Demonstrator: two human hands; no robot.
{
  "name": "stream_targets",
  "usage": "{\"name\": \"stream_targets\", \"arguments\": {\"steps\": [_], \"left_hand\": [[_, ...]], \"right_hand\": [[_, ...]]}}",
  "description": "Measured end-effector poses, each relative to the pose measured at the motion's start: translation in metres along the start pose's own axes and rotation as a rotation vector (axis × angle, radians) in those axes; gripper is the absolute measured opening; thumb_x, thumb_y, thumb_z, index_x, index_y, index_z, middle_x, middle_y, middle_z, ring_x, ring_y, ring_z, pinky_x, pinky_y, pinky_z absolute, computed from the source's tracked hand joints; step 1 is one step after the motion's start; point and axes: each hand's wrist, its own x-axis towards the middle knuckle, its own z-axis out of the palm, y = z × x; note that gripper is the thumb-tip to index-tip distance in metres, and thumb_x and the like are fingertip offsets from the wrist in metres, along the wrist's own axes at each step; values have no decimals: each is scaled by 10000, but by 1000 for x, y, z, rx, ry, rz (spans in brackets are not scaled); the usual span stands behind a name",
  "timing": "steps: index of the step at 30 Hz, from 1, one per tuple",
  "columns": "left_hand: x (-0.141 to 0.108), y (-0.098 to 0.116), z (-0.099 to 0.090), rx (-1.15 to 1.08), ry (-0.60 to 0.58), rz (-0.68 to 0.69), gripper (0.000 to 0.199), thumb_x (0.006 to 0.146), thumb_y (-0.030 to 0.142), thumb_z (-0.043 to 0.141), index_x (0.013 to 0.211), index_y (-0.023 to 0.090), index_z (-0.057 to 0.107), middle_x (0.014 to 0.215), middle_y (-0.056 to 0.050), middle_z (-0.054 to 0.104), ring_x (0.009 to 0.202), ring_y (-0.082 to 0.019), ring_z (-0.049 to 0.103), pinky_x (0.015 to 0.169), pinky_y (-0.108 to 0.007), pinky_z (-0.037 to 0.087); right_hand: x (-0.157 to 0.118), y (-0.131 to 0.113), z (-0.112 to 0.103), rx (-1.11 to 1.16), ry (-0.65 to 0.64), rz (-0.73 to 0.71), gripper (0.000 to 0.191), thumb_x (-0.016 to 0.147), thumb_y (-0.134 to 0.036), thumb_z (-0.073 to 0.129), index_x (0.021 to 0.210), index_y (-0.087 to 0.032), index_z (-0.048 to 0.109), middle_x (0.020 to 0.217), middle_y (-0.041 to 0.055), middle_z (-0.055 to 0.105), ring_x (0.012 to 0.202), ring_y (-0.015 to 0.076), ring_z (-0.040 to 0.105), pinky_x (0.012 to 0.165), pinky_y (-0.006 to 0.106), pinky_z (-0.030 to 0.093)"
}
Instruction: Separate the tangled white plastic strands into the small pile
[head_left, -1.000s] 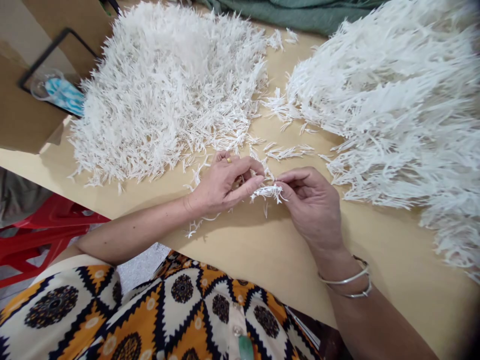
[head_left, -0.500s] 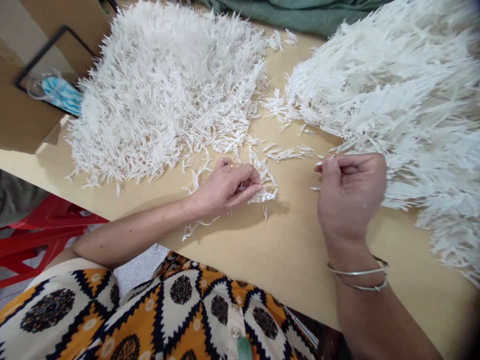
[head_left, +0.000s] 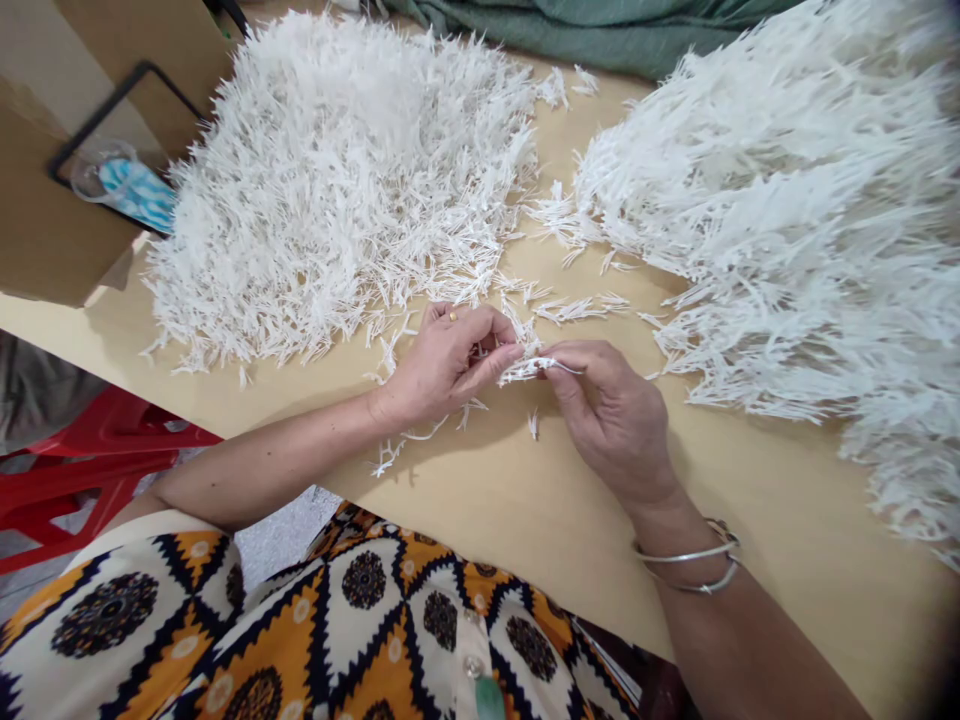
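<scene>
My left hand (head_left: 463, 362) is closed on a white branched strand (head_left: 527, 371), near the front edge of a large heap of white spiky pieces (head_left: 352, 180). The thumb and fingertips of my right hand (head_left: 619, 415) pinch the right end of that same strand. Part of the strand is hidden behind my left fingers. Bare white stem bits (head_left: 388, 455) lie beside my left forearm. One small loose piece (head_left: 533, 425) rests below the strand. A second white heap (head_left: 765, 210) spreads over the right side.
The tan table (head_left: 480, 510) carries both heaps, with loose white pieces between them. At the left stand a cardboard box (head_left: 45, 240) and a black frame with a blue-white item (head_left: 139, 192). Green cloth (head_left: 600, 35) lies at the back. A red stool (head_left: 97, 450) is at lower left.
My right hand has moved left from beside the right heap and now grips the strand near my left hand. My left hand has barely shifted.
</scene>
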Motion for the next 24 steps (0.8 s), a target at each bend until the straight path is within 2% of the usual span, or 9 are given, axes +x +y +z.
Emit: {"name": "stream_targets", "arguments": {"steps": [6, 10, 14, 16, 18, 21, 24], "left_hand": [[2, 2, -2, 6, -149, -80, 441, 1091, 579, 476, 962, 213, 687, 661, 74, 596, 633, -108, 516, 965, -385, 366], [1, 1, -3, -7, -145, -61, 441, 1093, 559, 470, 901, 206, 653, 644, 74, 562, 608, -102, 472, 929, -374, 394], [-1, -2, -6, 5, -127, -27, 410, 1104, 511, 457, 891, 204, 627, 681, 58, 597, 617, -100, 477, 909, -371, 413], [-1, -3, -8, 11, -84, -37, 403, 1108, 510, 449, 911, 208, 631, 708, 49, 623, 643, -105, 500, 898, -366, 411], [0, -4, -9, 24, -48, -32, 416, 1119, 518, 418, 957, 214, 651, 733, 41, 645, 673, -114, 531, 899, -366, 400], [1, -3, -10, 86, -51, -2, 488, 1142, 535, 332, 1055, 225, 698, 828, 14, 711, 781, -141, 614, 935, -385, 367], [2, -1, -9, 156, -37, 9, 534, 1143, 558, 299, 1098, 240, 725, 918, -8, 754, 898, -168, 652, 974, -403, 329]], "right_hand": [[-3, 1, 3, -287, 52, -93, 74, 1064, -278, 597, 1021, -280, 658, 930, 27, 763, 902, 231, 685, 918, 435, 483], [0, 11, -2, -427, 65, 2, 198, 1081, -321, 544, 909, -267, 627, 777, 23, 646, 810, 235, 602, 861, 432, 445], [3, 31, -19, -424, 195, 132, 259, 1073, -363, 523, 844, -276, 606, 778, 51, 637, 771, 254, 578, 769, 430, 443], [3, 35, -23, -403, 238, 194, 247, 1079, -384, 521, 889, -289, 647, 818, 68, 682, 803, 271, 614, 781, 448, 474], [2, 34, -20, -353, 237, 198, 209, 1084, -373, 521, 1028, -295, 706, 892, 76, 735, 880, 287, 671, 841, 479, 524], [0, 24, -8, -281, 227, 110, 284, 1077, -315, 542, 1311, -291, 700, 1126, 102, 786, 1086, 308, 715, 990, 545, 555], [0, 11, -1, -255, 243, 38, 329, 1054, -297, 601, 1366, -254, 692, 1301, 148, 753, 1240, 326, 682, 1084, 572, 524]]}}
